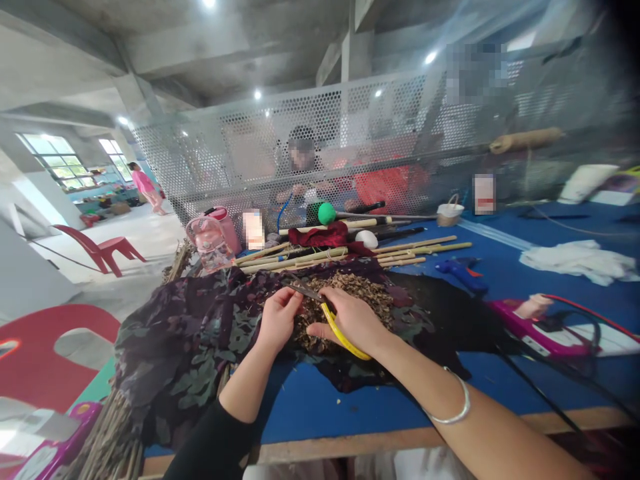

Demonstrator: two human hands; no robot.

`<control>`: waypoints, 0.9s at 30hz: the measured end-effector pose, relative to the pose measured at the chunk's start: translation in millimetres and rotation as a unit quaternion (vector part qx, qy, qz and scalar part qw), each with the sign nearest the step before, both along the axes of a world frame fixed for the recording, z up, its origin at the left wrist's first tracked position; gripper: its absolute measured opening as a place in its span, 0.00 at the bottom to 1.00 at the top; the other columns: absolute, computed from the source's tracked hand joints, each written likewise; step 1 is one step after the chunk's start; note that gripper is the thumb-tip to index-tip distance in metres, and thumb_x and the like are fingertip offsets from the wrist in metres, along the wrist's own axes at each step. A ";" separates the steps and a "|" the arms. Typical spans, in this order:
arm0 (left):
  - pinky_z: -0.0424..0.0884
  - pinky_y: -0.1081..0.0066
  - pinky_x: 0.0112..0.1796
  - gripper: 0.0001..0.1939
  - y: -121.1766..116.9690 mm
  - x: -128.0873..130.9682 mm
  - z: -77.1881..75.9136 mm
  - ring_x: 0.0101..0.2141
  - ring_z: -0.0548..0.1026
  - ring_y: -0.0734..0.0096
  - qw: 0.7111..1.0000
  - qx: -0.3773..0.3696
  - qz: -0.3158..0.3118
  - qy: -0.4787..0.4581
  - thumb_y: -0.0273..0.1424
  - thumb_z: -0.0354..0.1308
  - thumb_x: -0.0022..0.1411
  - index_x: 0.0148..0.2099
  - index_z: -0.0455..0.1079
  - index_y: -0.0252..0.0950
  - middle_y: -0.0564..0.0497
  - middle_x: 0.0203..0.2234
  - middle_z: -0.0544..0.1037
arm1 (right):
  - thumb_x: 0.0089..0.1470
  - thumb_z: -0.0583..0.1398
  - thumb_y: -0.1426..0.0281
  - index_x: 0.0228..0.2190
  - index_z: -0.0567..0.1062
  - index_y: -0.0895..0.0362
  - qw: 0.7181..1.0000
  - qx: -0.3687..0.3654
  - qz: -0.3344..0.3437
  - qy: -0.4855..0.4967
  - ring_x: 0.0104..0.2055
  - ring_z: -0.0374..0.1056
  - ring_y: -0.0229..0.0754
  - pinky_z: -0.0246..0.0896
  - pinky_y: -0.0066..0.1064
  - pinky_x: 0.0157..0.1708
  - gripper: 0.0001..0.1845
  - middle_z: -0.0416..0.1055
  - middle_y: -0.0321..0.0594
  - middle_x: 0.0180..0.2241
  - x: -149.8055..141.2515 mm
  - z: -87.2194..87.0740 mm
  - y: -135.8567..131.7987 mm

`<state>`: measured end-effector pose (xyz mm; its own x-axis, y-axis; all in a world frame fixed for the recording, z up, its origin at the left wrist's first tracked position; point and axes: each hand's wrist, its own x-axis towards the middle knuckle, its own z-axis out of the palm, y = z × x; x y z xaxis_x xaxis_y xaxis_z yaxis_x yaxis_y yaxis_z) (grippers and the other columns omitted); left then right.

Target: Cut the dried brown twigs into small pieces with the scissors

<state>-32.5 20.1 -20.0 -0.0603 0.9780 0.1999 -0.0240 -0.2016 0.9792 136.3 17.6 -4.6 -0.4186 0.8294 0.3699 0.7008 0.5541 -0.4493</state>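
My right hand (pixel 356 321) is wrapped round a pair of scissors with yellow handles (pixel 346 339); their dark blades point to the left. Close to the blade tips, my left hand (pixel 278 319) is closed in a pinch. What sits between its fingertips is too small to make out. Beneath both hands lies a heap of brown, dry chopped bits (pixel 373 297). It rests on a dark patterned cloth (pixel 200 340) spread over the blue table (pixel 300 407).
Bamboo sticks (pixel 420 248), a green ball (pixel 327 213) and a pink bag (pixel 213 237) lie beyond the heap. To the right are a blue glue gun (pixel 460 275), a magenta power strip (pixel 535 330) and white gloves (pixel 580 260). A perforated metal screen (pixel 240 160) stands behind, a person beyond it.
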 end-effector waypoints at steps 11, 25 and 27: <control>0.65 0.74 0.27 0.16 -8.0 2.3 9.4 0.22 0.67 0.76 0.999 0.011 -0.018 0.050 0.41 0.58 0.51 0.33 0.73 0.32 0.51 0.23 0.74 | 0.41 0.63 0.51 0.46 0.68 0.56 1.000 0.005 0.016 -0.002 0.43 0.68 0.48 0.60 0.34 0.42 0.33 0.70 0.46 0.40 0.4 0.5 -1.2; 0.62 0.75 0.25 0.12 -7.2 -1.9 11.3 0.20 0.66 0.77 0.996 0.001 0.002 0.087 0.37 0.57 0.51 0.28 0.71 0.32 0.54 0.19 0.71 | 0.44 0.60 0.50 0.41 0.72 0.52 1.000 -0.021 -0.007 -0.010 0.30 0.71 0.44 0.56 0.27 0.25 0.25 0.75 0.41 0.30 0.9 0.4 -1.8; 0.62 0.76 0.25 0.12 -6.7 -1.7 11.9 0.20 0.65 0.77 0.996 0.005 0.004 0.091 0.38 0.56 0.51 0.27 0.70 0.33 0.55 0.18 0.70 | 0.45 0.60 0.50 0.41 0.72 0.52 0.999 -0.025 -0.017 -0.009 0.28 0.71 0.44 0.55 0.27 0.24 0.25 0.75 0.40 0.27 0.3 -1.1 -0.8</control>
<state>-34.3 13.4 -8.1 -0.0301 0.9754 0.2186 0.1563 -0.2114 0.9648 136.6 16.7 -5.7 -0.3964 0.8606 0.3198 0.7273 0.5069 -0.4626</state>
